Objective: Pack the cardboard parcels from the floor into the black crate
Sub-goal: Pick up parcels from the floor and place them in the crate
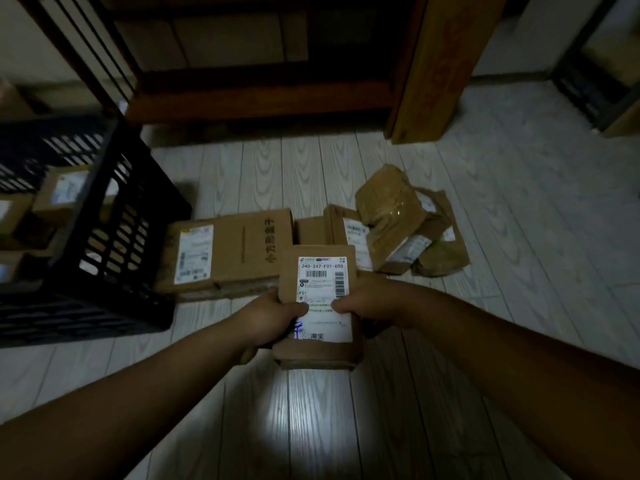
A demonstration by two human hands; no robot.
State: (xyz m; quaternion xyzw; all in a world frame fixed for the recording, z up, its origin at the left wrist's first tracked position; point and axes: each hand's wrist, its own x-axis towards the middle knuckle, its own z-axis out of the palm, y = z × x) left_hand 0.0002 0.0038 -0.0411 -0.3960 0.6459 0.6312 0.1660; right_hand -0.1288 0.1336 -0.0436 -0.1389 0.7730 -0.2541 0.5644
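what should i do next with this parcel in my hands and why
Probably swing the parcel left, over the near rim of the crate, and lower it in. The left hand and right hand both grip it, seemingly clear of the floor. The crate stands open at the left with boxes inside, and other parcels wait.

left hand [273, 318], right hand [365, 303] bare; forearms [138, 393] bare to frame edge.

Dim room; pale wood-grain plank floor [485, 202], dark wooden furniture frame [256, 98] behind, bright light patch [311, 427].
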